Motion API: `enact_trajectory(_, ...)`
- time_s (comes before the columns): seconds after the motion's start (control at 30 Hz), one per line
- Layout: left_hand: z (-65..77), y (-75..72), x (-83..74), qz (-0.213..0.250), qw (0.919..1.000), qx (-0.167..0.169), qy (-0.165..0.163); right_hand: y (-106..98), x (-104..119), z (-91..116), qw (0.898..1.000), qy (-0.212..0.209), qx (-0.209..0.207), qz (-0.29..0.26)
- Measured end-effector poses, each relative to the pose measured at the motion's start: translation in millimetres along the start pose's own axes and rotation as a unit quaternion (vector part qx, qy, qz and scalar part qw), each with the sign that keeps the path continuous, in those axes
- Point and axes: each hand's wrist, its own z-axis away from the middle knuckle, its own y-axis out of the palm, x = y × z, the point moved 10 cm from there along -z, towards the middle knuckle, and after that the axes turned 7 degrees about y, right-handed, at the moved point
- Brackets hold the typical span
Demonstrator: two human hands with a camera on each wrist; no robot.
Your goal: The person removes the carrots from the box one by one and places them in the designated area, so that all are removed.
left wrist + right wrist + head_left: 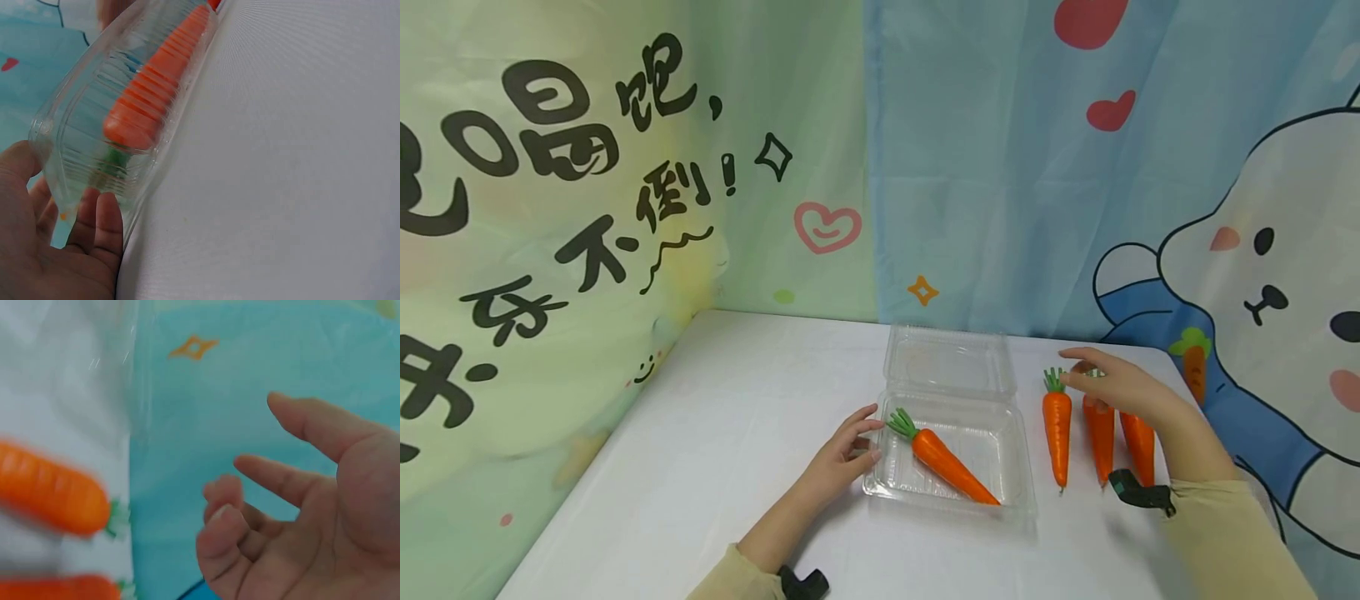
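A clear plastic clamshell box point(1015, 442) stands with its lid folded back, and an orange carrot point(951, 467) with green leaves lies slantwise inside. My left hand point(847, 446) touches the box's left edge with loosely bent fingers. In the left wrist view, that hand's thumb and fingertips point(107, 206) rest against the see-through wall, the carrot point(150, 87) showing behind it. My right hand point(1112, 383) hovers over the leafy ends of the carrots at the right, partly hiding two; nothing shows in its grasp. The right wrist view shows its fingers spread, some curled, beside a blurred carrot point(53, 487).
Three carrots lie side by side right of the box, the nearest one point(1057, 433) fully visible. The white tabletop point(700, 467) ends at a printed cloth backdrop point(970, 167) behind and on the left. The box's lid point(951, 362) lies towards the backdrop.
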Motion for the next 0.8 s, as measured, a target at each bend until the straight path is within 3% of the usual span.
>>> enact_trajectory(0.37, 0.6, 1.4, 2.7, 0.011, 0.9999, 0.003, -0.006, 44, 79, 2, 0.992, -0.076, 0.101, -0.014)
enact_trajectory(0.8, -0.7, 0.7, 0.6, 0.003, 1.0000, 0.003, 0.005, 106, 116, -13, 0.972, -0.076, 0.220, -0.033)
